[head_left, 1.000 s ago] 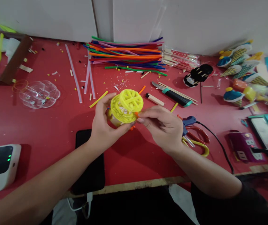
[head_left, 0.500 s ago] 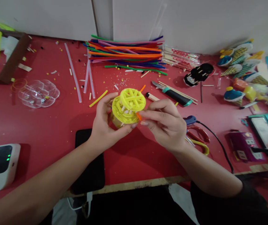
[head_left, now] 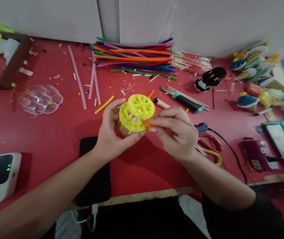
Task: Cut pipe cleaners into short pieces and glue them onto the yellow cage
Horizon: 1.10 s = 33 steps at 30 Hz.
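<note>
My left hand [head_left: 113, 131] is wrapped round a yellow pipe-cleaner model [head_left: 133, 124], thumb along its lower front edge. The model has a coiled round base and a spoked wheel-like disc on top, with pale stick ends showing between the two. In a pinch of thumb and fingers, my right hand [head_left: 178, 132] holds a short orange pipe-cleaner piece [head_left: 148, 123] against the model's right side. Whether the orange piece is joined to the model I cannot tell. Behind the model lie a yellow pipe-cleaner piece [head_left: 104, 104] and another orange piece [head_left: 151, 94].
Colourful pipe cleaners [head_left: 134, 56] are heaped at the back. A utility knife [head_left: 188, 101] lies right of centre, near scissors [head_left: 213, 154] and a black figure [head_left: 210, 79]. Left are a clear flower-shaped tray [head_left: 42, 99] and a white device [head_left: 1, 177]; a black phone [head_left: 93, 186] lies under my left forearm.
Both hands and the model have shifted very slightly to the right. My right fingers still pinch the orange piece at the model's side.
</note>
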### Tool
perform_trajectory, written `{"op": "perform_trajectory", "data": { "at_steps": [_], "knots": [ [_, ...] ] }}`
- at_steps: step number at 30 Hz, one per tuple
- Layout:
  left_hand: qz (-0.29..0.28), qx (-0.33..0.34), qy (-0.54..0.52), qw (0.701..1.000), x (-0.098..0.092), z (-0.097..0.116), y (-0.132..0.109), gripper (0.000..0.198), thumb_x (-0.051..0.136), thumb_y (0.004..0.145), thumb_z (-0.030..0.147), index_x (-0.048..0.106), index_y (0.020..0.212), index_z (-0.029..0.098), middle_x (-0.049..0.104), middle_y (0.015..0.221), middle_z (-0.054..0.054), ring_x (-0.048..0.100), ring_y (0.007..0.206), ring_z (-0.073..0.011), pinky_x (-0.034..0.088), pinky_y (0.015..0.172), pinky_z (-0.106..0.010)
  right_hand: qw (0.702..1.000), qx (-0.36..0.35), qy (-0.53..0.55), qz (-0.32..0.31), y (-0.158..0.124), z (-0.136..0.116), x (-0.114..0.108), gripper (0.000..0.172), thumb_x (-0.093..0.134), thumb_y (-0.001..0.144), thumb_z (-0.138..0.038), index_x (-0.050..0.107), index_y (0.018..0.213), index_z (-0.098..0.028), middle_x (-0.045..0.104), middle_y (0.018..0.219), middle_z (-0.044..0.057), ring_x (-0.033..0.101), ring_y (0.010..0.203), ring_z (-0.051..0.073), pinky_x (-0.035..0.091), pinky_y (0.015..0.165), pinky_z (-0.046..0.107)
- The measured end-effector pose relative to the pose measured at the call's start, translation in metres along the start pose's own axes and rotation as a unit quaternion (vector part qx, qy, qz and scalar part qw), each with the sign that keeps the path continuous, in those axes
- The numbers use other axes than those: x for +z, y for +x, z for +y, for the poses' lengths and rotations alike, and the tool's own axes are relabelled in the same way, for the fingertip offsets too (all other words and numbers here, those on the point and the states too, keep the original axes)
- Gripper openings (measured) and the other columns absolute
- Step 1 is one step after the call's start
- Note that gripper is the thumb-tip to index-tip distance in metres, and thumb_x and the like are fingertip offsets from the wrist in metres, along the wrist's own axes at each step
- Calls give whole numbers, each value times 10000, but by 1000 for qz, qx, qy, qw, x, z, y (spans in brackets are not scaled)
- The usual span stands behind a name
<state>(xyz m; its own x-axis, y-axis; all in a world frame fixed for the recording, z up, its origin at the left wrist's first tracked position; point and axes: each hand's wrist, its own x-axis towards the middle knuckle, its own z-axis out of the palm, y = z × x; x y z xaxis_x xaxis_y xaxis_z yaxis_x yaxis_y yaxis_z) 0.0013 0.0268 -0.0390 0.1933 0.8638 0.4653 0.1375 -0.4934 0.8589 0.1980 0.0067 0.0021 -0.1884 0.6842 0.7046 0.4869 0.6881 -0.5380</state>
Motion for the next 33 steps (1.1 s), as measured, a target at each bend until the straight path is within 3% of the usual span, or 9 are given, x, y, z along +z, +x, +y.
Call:
{"op": "perform_trajectory", "data": {
  "at_steps": [33],
  "knots": [
    [-10, 9, -6, 1000, 0, -1, 0, 828, 862, 736, 503, 406, 1408, 344, 557, 1368, -96, 642, 1195, -273, 584, 998, -457, 999, -17, -29, 8, -1, 0, 2, 124, 728, 915, -206, 758, 1008, -283, 677, 888, 13, 659, 800, 170, 571, 720, 346]
  ]
}}
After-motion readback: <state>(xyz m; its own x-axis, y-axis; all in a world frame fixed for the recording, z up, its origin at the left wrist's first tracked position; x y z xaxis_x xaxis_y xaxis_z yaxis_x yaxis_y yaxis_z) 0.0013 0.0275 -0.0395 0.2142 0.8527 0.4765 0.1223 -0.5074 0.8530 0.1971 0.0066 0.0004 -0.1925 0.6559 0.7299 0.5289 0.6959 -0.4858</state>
